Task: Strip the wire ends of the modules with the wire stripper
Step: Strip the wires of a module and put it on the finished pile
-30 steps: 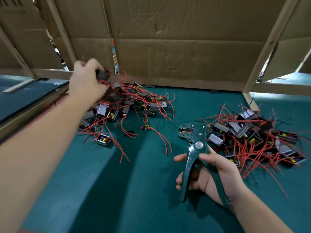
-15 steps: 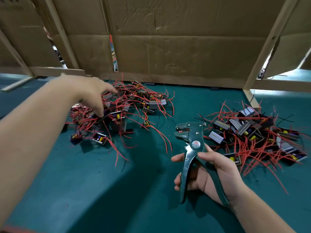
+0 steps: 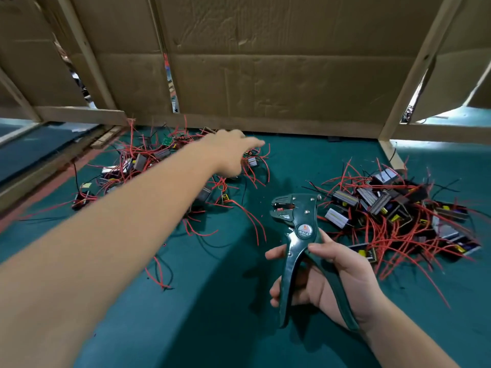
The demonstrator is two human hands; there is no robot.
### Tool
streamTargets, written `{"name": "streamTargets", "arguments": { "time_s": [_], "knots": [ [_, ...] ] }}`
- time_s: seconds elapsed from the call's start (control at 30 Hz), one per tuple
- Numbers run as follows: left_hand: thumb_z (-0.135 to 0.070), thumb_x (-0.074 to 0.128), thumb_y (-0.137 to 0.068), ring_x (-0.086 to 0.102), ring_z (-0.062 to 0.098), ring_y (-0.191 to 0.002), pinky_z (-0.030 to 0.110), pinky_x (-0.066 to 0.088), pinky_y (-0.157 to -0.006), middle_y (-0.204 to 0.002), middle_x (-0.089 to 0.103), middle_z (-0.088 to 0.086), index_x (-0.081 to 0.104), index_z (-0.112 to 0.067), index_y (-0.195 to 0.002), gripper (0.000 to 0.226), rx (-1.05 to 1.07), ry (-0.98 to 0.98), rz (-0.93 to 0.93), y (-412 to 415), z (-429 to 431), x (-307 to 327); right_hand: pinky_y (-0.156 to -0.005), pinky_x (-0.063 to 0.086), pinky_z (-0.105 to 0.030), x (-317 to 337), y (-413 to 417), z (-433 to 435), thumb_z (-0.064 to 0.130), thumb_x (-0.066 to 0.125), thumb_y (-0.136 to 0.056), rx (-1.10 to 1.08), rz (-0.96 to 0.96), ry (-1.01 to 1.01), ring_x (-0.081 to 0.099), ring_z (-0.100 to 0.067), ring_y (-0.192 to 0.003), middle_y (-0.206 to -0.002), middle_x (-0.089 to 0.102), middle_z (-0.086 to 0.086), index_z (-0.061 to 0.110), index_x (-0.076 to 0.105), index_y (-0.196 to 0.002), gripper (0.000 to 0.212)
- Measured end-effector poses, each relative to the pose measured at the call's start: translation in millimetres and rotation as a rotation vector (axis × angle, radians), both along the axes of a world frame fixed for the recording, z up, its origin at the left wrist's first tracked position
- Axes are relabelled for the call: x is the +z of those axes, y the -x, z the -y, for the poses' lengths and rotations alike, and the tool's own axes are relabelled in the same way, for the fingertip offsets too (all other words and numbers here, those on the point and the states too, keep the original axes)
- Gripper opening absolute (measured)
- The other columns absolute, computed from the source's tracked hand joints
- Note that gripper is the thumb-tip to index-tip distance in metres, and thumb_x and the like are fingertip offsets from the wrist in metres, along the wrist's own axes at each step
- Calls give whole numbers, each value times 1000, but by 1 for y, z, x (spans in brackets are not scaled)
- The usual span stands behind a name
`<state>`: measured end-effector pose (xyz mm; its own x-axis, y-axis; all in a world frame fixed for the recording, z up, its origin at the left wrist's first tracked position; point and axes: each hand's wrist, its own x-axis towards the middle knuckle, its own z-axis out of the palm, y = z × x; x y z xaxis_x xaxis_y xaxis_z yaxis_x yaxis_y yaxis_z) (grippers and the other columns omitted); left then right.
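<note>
Left pile (image 3: 138, 162): small boxy modules tangled in thin red wires on green table (image 3: 186, 328); we judge them waiting stock.
Left hand (image 3: 231, 152): over that pile, blurred; we cannot tell its grip.
Wire stripper (image 3: 303, 229): dark green metal, upright, handles spread, ready.
Right hand (image 3: 334, 280): wrapped round both handles.
Right pile (image 3: 385, 208): 2nd heap, beside the tool.

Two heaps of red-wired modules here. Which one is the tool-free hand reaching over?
The left heap, near the cardboard wall: the left hand stretches over it. The right heap lies untouched beside the wire stripper.
</note>
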<state>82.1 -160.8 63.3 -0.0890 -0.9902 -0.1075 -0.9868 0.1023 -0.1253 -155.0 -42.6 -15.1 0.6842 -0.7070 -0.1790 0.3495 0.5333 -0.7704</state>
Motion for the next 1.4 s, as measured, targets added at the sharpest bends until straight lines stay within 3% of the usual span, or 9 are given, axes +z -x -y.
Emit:
{"name": "streamTargets", "arguments": {
  "time_s": [0.17,0.3,0.6,0.77,0.9,1.07,1.17,1.3,1.4],
  "knots": [
    [-53,65,-82,29,38,-136,59,26,-105,-155,20,-2,25,-48,-143,74,77,-55,-27,-3,4,-51,-67,47,-64,-1,0,1,23,79,-50,-20,-7,-16,59,-48,-66,-104,61,-32,15,51,-106,63],
    [-29,64,-89,50,37,-113,46,44,-93,-122,46,9,55,-27,-120,32,46,112,-79,-12,2,-56,-66,48,-63,-1,0,1,21,63,-58,-34,-5,-19,59,-47,-63,-103,61,-31,15,48,-108,53],
    [-25,72,-82,54,30,-101,31,39,-83,-105,59,15,68,-16,-101,22,155,659,-353,-55,-40,24,-66,49,-63,-3,1,2,21,64,-58,-27,-22,-13,59,-48,-64,-104,60,-33,15,46,-107,53],
    [-35,81,-71,55,19,-90,25,39,-76,-107,65,2,67,-30,-109,40,209,307,-355,-70,-82,42,-67,48,-65,-5,-1,1,22,64,-59,-16,-47,-1,59,-48,-65,-105,60,-33,15,48,-104,48],
    [-14,77,-78,50,21,-120,20,33,-84,-141,49,-2,44,-41,-138,74,201,32,-283,-69,-98,17,-68,48,-64,-7,-2,1,22,64,-59,-4,-64,-1,59,-48,-66,-105,60,-32,15,50,-103,47],
    [-9,70,-78,39,23,-132,42,32,-109,-148,36,2,34,-41,-143,80,231,149,-348,-73,-109,0,-68,47,-65,-7,-1,2,21,60,-63,-10,-67,9,60,-48,-66,-107,59,-33,15,46,-106,45],
    [-20,72,-79,35,16,-137,61,-3,-112,-136,46,-16,48,-44,-131,62,239,346,-279,-65,-120,-3,-68,48,-64,-8,-1,3,19,54,-68,-12,-67,14,60,-47,-65,-107,60,-32,11,42,-114,49],
    [6,58,-78,49,-11,-117,33,21,-117,-112,64,-18,63,-32,-115,53,28,714,-720,-45,-136,-10,-66,49,-63,-9,-1,3,23,60,-63,-5,-65,12,60,-47,-66,-108,60,-32,6,41,-117,60],
    [16,49,-68,55,-15,-79,1,38,-73,-84,70,-10,70,-27,-96,55,31,679,-671,-37,-145,-26,-66,49,-63,-9,-1,2,25,63,-60,6,-57,5,60,-48,-65,-108,60,-32,11,43,-114,59]
  ]
}}
